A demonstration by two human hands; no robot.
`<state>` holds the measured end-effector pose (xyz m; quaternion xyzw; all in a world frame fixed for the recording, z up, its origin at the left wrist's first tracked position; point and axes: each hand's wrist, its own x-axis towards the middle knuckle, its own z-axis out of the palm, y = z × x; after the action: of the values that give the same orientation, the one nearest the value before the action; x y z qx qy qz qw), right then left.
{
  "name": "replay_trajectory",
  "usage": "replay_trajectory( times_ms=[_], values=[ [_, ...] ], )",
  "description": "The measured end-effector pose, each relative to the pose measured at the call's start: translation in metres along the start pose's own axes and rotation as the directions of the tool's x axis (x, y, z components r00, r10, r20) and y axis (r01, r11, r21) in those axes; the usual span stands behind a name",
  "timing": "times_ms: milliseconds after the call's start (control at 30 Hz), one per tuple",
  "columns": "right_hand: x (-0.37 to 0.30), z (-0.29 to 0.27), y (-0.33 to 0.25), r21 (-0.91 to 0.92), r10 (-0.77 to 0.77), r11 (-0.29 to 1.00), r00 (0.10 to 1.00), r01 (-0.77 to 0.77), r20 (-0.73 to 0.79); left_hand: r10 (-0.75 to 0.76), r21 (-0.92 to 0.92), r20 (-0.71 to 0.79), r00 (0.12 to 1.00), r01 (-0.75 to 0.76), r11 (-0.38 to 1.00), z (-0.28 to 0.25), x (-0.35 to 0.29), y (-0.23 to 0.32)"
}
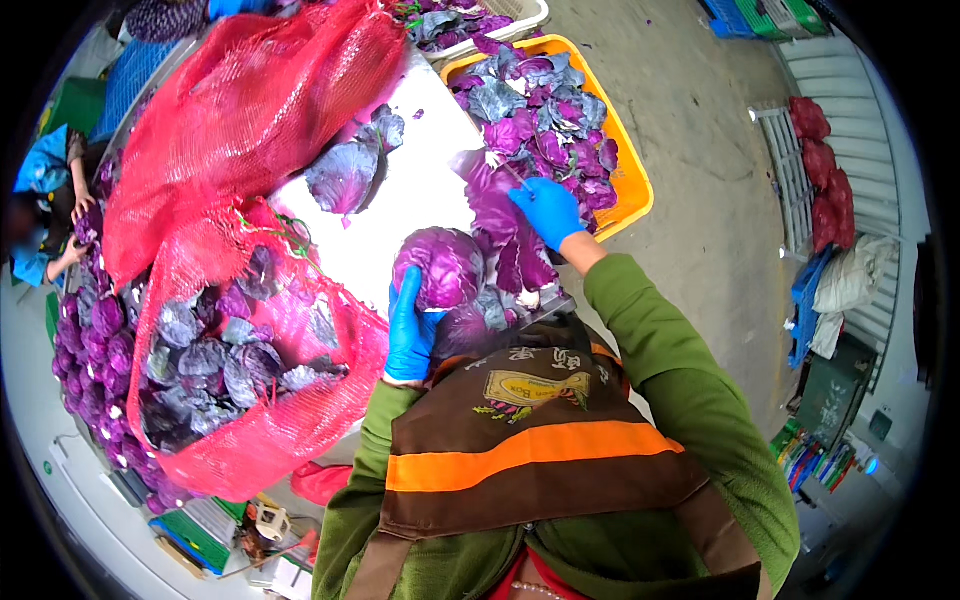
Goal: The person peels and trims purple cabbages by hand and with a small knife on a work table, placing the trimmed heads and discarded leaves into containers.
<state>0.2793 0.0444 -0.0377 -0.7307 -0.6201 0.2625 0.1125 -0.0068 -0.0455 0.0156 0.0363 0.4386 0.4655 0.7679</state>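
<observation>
My left hand (pixel 408 325), in a blue glove, grips a round red cabbage (pixel 440 268) from its left and near side, at the table's near right edge. My right hand (pixel 545 212), also blue-gloved, is closed just right of the cabbage. From its fingers a thin, knife-like tool (pixel 513 174) sticks out, partly blurred. Loose purple leaves (pixel 500 215), smeared by motion, hang between the right hand and the cabbage. More leaves lie below them at the table edge, against my apron. A dark outer leaf (pixel 347 172) rests on the white tabletop (pixel 425 125).
An orange crate (pixel 628 180) full of cabbage leaves stands beyond my right hand, with a white crate (pixel 535 14) behind it. Red mesh sacks (pixel 250 120) cover the table's left side; one gapes over dark cabbages (pixel 215 350). Another person's hands (pixel 78 225) touch piled cabbages at far left.
</observation>
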Motion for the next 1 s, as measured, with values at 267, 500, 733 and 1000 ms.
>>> replay_trajectory(
  times_ms=[267, 500, 733, 1000],
  values=[
    [-0.061, -0.031, -0.084, 0.388, -0.318, 0.899, 0.911, 0.201, 0.264, -0.235, -0.229, 0.025, 0.972, 0.234, 0.945, 0.007, -0.001, -0.009],
    [-0.042, -0.011, -0.103, 0.291, -0.194, 0.948, 0.955, 0.125, 0.224, 0.503, 0.929, 0.323, 0.802, -0.369, -0.008, 0.009, -0.015, 0.016],
    [-0.05, -0.021, -0.091, 0.291, -0.169, 0.947, 0.981, 0.135, 0.095, 0.473, 0.94, 0.338, 0.813, -0.321, -0.119, 0.031, 0.018, 0.042],
    [-0.094, -0.04, -0.097, 0.176, -0.369, 0.912, 0.928, 0.371, -0.042, 0.575, 0.946, 0.311, 0.757, -0.304, -0.111, 0.037, 0.043, 0.03]
  ],
)
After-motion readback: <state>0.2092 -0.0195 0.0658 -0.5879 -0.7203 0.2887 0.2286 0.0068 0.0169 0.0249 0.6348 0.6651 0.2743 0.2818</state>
